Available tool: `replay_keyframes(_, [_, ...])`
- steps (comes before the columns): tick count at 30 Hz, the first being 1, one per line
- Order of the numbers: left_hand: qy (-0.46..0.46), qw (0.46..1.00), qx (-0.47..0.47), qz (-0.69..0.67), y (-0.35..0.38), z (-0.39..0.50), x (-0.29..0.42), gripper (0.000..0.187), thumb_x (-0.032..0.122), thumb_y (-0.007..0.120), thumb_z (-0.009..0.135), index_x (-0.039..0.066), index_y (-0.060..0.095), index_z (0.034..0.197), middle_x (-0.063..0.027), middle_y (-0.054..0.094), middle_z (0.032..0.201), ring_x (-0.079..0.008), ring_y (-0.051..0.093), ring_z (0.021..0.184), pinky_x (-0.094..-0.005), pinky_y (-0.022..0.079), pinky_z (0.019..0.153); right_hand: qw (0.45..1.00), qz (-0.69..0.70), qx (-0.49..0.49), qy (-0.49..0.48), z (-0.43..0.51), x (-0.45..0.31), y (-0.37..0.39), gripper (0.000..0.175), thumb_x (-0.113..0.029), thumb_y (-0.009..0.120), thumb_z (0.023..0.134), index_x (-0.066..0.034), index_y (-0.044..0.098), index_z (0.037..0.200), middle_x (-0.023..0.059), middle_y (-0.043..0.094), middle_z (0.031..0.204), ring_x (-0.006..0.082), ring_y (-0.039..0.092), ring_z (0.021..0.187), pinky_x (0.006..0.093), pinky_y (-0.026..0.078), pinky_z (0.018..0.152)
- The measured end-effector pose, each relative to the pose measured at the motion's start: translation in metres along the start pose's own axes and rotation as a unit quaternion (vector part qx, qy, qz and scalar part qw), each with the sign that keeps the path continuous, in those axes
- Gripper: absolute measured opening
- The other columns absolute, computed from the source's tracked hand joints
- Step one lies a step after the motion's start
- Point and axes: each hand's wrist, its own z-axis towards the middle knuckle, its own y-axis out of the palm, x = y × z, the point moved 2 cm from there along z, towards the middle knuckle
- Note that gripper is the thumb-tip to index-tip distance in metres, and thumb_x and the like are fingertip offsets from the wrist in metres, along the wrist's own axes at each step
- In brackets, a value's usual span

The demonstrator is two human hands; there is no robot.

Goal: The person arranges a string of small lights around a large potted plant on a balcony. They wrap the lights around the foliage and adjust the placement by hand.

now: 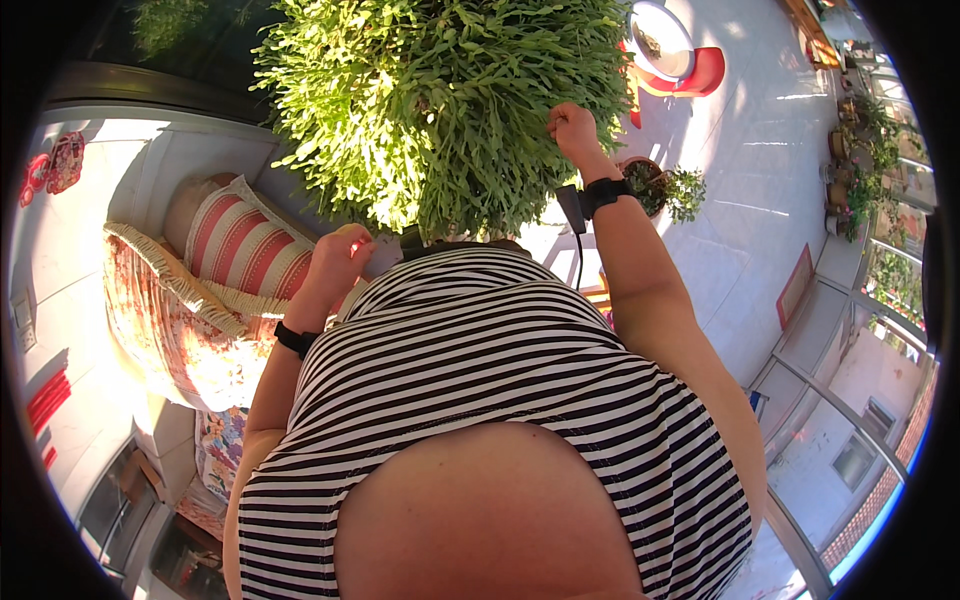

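Observation:
A large, dense potted plant with flat segmented green stems, like a holiday cactus [450,112], fills the space before me. My right hand [574,135] is at the right side of its foliage, fingers curled in against the stems. Whether a stem is pinched between the fingertips is too small to tell. My left hand [337,259] is raised at my waist, below the plant's left edge, with its fingers bent inward. Its fingertips are partly hidden, so I cannot see whether they hold anything. The plant's pot is mostly hidden by leaves and my striped top.
A white basin [661,41] with plant bits inside rests on a red stool [701,73]. A small potted plant [646,184] stands by my right forearm. To the left is a fabric-covered seat [187,322] with a striped cushion [240,244]. Potted plants [847,172] line the windows.

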Motion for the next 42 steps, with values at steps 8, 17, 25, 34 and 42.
replay_keyframes(8, [-0.019,1.000,-0.001,-0.001,-0.002,-0.003,-0.001,0.012,0.012,0.061,0.079,0.002,0.060,0.084,-0.0150,0.061,0.078,-0.0308,0.059,0.070,-0.0366,0.046,0.062,0.994,-0.104,0.005,-0.024,-0.019,-0.035,-0.011,0.023,-0.023,0.066,0.078,-0.0018,0.066,0.086,0.0122,0.065,0.073,0.0245,0.061,0.064,0.0363,0.048,0.062])
replay_keyframes(17, [-0.005,1.000,0.011,0.005,-0.006,-0.005,-0.005,0.012,0.013,0.061,0.079,0.002,0.060,0.084,-0.0152,0.061,0.078,-0.0315,0.059,0.071,-0.0370,0.046,0.063,0.986,-0.147,-0.083,0.017,-0.013,-0.030,0.008,0.025,-0.024,0.071,0.074,-0.0011,0.068,0.083,0.0111,0.065,0.071,0.0218,0.061,0.061,0.0355,0.049,0.057])
replay_keyframes(25, [0.003,1.000,0.008,0.004,-0.007,-0.007,-0.006,0.013,0.013,0.061,0.078,0.002,0.059,0.084,-0.0150,0.061,0.078,-0.0317,0.059,0.072,-0.0369,0.046,0.063,0.983,0.048,-0.097,0.147,-0.021,-0.031,0.007,0.015,-0.012,0.066,0.076,0.0013,0.066,0.083,0.0050,0.061,0.066,0.0127,0.053,0.052,0.0261,0.041,0.044])
replay_keyframes(34, [-0.025,1.000,-0.008,0.005,-0.009,-0.009,-0.007,0.012,0.013,0.061,0.079,0.002,0.059,0.084,-0.0143,0.060,0.078,-0.0315,0.058,0.070,-0.0372,0.045,0.062,0.987,0.022,-0.109,0.120,-0.011,-0.026,0.010,0.014,-0.008,0.062,0.074,0.0032,0.066,0.081,0.0061,0.061,0.065,0.0125,0.053,0.053,0.0265,0.039,0.044])
replay_keyframes(42, [0.000,1.000,0.002,0.014,-0.008,-0.009,-0.011,0.014,0.014,0.062,0.079,0.002,0.059,0.085,-0.0144,0.061,0.079,-0.0313,0.058,0.068,-0.0371,0.045,0.061,0.997,0.055,-0.022,0.058,-0.016,-0.030,-0.021,0.012,-0.006,0.060,0.074,0.0018,0.068,0.079,0.0073,0.064,0.067,0.0130,0.058,0.055,0.0259,0.046,0.051])
